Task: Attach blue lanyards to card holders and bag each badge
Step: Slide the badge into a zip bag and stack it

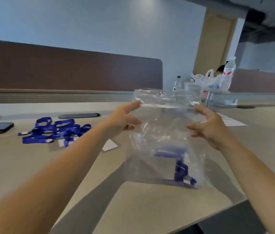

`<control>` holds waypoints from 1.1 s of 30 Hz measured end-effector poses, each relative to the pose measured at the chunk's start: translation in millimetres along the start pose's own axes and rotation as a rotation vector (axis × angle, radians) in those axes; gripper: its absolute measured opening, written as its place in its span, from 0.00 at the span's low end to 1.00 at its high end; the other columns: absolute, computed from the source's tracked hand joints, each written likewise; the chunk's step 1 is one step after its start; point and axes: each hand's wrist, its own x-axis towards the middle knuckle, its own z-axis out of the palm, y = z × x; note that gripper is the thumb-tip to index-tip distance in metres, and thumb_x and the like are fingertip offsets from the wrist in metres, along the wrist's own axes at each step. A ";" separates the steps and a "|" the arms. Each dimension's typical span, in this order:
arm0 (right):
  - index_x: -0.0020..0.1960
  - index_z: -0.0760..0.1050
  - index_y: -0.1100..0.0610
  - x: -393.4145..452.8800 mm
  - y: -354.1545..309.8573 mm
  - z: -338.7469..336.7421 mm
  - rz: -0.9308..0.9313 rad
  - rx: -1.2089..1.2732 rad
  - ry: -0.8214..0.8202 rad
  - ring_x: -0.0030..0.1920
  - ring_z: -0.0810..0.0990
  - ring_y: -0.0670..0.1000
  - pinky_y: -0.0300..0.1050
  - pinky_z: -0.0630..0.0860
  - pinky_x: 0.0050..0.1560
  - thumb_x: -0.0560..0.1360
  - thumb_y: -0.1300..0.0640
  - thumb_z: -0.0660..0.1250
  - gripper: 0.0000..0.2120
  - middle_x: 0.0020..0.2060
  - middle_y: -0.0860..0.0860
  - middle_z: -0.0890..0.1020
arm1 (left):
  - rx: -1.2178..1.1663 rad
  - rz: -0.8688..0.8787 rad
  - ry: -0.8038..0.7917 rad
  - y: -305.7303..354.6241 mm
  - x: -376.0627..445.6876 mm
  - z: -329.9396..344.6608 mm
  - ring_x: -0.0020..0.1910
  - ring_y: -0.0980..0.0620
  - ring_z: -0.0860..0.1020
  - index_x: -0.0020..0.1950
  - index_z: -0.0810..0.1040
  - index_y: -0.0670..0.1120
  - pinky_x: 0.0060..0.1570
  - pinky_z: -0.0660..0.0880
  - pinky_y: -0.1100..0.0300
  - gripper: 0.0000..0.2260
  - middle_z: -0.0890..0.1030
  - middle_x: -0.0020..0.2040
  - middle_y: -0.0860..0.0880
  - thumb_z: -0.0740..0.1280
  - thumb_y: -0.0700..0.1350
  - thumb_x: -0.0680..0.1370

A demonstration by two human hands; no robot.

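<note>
Bag held upright above tabletop; badge at its bottom | left hand and right hand each pinch a top corner; mouth strip runs hand to hand | spare lanyards lie left, nearer left hand

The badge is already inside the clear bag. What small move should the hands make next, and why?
Probably press the bag's top strip closed. The left hand and right hand pinch the clear bag at both ends of its top strip, and the blue lanyard with its card holder already lies at the bottom, so only sealing seems left.
</note>
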 end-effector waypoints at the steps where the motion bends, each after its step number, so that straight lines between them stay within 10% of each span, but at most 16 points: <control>1: 0.70 0.61 0.58 6.7 9.0 -2.2 0.010 -0.036 0.002 0.45 0.74 0.53 0.30 0.74 0.24 0.68 0.73 0.67 0.33 0.67 0.53 0.66 | 0.014 -0.008 -0.011 -5.3 9.2 3.9 0.44 0.54 0.73 0.70 0.64 0.50 0.26 0.70 0.71 0.30 0.67 0.69 0.55 0.64 0.29 0.72; 5: 0.71 0.61 0.55 34.0 43.3 -9.1 -0.001 -0.229 -0.033 0.35 0.72 0.49 0.29 0.74 0.27 0.68 0.70 0.69 0.35 0.48 0.49 0.72 | 0.156 -0.020 -0.048 -21.7 43.0 12.8 0.40 0.56 0.74 0.72 0.62 0.48 0.31 0.74 0.71 0.30 0.70 0.63 0.54 0.65 0.30 0.73; 13: 0.71 0.61 0.57 77.7 94.6 -7.8 0.096 -0.509 -0.154 0.59 0.71 0.55 0.41 0.67 0.58 0.69 0.62 0.71 0.34 0.68 0.54 0.65 | 0.547 -0.073 -0.154 -71.8 97.0 21.7 0.64 0.52 0.68 0.73 0.59 0.51 0.55 0.63 0.66 0.32 0.66 0.71 0.50 0.70 0.41 0.72; 18: 0.72 0.58 0.55 95.7 119.6 -3.3 0.273 -0.681 -0.353 0.74 0.54 0.54 0.48 0.53 0.73 0.71 0.51 0.68 0.33 0.75 0.54 0.51 | 0.886 -0.161 -0.273 -101.0 115.2 20.0 0.73 0.46 0.58 0.73 0.58 0.51 0.71 0.55 0.57 0.35 0.58 0.75 0.45 0.67 0.58 0.71; 26: 0.74 0.48 0.49 95.8 121.3 -1.9 0.387 -1.049 -0.587 0.74 0.46 0.61 0.54 0.47 0.73 0.75 0.41 0.57 0.33 0.75 0.53 0.44 | 1.108 -0.225 -0.391 -111.4 113.2 19.9 0.74 0.44 0.54 0.74 0.55 0.53 0.72 0.53 0.54 0.31 0.56 0.75 0.44 0.59 0.61 0.75; 33: 0.70 0.62 0.56 95.3 79.5 17.8 0.103 -0.989 -0.433 0.71 0.63 0.55 0.45 0.59 0.69 0.74 0.50 0.65 0.28 0.72 0.54 0.63 | 1.048 -0.119 -0.211 -82.6 84.1 0.9 0.70 0.47 0.64 0.73 0.60 0.48 0.68 0.61 0.56 0.26 0.63 0.73 0.48 0.62 0.53 0.77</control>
